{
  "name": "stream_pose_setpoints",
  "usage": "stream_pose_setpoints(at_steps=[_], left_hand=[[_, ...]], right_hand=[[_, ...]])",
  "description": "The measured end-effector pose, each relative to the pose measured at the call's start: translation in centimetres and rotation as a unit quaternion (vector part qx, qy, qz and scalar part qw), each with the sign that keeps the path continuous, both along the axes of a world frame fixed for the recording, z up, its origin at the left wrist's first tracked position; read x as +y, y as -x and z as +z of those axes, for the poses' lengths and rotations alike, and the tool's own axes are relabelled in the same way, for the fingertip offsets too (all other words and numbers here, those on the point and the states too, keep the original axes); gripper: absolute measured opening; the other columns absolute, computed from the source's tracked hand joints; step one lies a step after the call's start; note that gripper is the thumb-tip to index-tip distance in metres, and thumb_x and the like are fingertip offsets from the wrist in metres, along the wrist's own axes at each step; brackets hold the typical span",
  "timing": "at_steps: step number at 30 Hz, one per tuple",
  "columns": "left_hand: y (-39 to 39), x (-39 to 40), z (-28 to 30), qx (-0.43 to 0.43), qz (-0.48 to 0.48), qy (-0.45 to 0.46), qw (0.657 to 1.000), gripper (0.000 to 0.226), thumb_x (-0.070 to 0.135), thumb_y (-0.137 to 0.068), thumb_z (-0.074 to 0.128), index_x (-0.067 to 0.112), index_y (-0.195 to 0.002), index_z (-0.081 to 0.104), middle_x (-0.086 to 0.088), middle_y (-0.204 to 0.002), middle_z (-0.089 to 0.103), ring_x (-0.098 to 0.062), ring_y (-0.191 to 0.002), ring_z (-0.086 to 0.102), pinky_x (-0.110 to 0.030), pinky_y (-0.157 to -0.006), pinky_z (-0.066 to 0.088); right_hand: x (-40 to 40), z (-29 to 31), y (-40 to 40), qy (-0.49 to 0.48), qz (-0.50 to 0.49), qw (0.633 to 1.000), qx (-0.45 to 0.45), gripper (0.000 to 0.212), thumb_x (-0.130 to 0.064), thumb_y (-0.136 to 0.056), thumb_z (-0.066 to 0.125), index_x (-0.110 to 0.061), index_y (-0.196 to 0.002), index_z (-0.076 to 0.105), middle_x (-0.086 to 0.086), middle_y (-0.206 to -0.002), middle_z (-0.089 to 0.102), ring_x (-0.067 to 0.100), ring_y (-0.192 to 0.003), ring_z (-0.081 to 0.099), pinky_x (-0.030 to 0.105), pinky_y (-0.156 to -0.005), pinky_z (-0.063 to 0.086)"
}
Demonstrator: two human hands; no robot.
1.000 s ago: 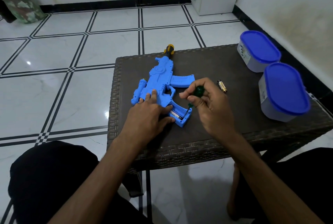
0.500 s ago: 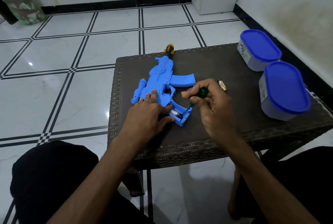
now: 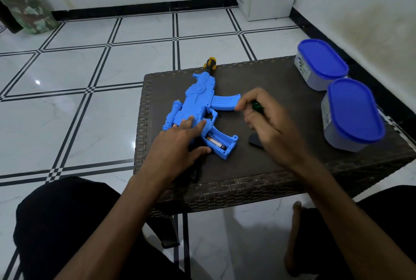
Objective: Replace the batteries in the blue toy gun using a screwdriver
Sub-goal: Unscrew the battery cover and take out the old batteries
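Your left hand [image 3: 180,144] lies flat on the toy gun [image 3: 198,108], fingers straight and pressing it to the bench [image 3: 270,167]. The gun lies near the bench's left edge, its grip compartment open with a battery [image 3: 216,142] inside. A dark flat piece [image 3: 255,139] lies just right of the grip. Your right hand [image 3: 267,122], blurred, has its fingers curled round the green screwdriver [image 3: 256,106], raised clear of the gun. Two blue-lidded tubs [image 3: 351,113] stand at far right.
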State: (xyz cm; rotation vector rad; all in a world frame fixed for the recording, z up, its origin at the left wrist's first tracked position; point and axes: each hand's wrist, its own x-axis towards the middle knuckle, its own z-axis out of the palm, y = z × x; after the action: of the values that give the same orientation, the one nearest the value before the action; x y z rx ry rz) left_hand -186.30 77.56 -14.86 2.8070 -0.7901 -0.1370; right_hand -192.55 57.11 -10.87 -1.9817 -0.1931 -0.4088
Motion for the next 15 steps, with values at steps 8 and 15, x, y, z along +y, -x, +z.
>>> stream_pose_setpoints(at_steps=[8, 15], left_hand=[[-0.1, -0.1, 0.1, -0.017, 0.013, -0.018, 1.000, 0.058, 0.049, -0.090, 0.058, 0.028, -0.142, 0.045, 0.007, -0.159, 0.025, -0.021, -0.134, 0.045, -0.038, -0.102, 0.041], [-0.1, 0.0, 0.1, -0.024, 0.017, -0.012, 0.999, 0.057, 0.051, -0.090, 0.056, 0.031, -0.142, 0.044, 0.007, -0.159, 0.025, -0.019, -0.135, 0.043, -0.036, -0.101, 0.041]], right_hand=[[-1.2, -2.5, -3.6, 0.323, 0.109, 0.927, 0.155, 0.031, -0.030, -0.076, 0.081, -0.027, -0.101, 0.063, -0.011, -0.088, 0.047, -0.005, -0.074, 0.045, 0.012, -0.061, 0.028], [-0.8, -2.5, -5.2, 0.316, 0.137, 0.923, 0.169, 0.036, -0.026, -0.071, 0.085, -0.026, -0.099, 0.063, -0.009, -0.090, 0.052, 0.013, -0.083, 0.053, 0.010, -0.063, 0.036]])
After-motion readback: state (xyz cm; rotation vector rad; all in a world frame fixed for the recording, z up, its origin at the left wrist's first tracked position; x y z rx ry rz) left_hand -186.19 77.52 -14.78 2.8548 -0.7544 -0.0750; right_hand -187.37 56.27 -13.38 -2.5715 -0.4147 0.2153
